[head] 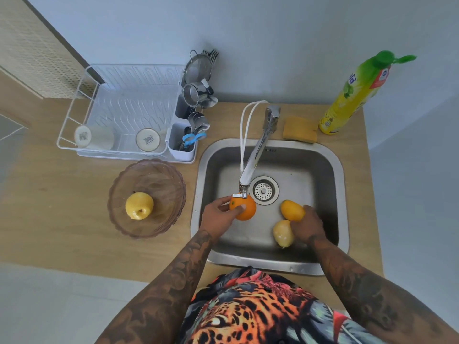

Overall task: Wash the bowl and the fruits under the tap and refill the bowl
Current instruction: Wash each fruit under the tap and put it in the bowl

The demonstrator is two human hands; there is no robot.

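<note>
Two bare hands work inside a steel sink (323,170) set into a wooden counter (62,219), the sink serving as the scene's anchor. Left of the sink, at the back, stands a white dish rack (119,115) with two upturned cups; its cutlery holder, packed with utensils, sits on the side nearest the sink. Just left of the sink, in front of the rack, a tinted glass bowl (159,175) holds a single yellow fruit (139,206). Behind the sink's right corner a yellow detergent bottle (352,95) stands beside a yellow sponge (300,130). The tap (255,157) rises from the sink's rear rim and reaches over the basin toward the drain (263,190). Under its spout the left hand (216,214) grasps an orange (244,208) between thumb and fingers. At the basin's right side the right hand (308,227) curls around a yellow-orange mango (291,209), while a paler yellow fruit (283,233) lies on the sink floor touching that hand.
</note>
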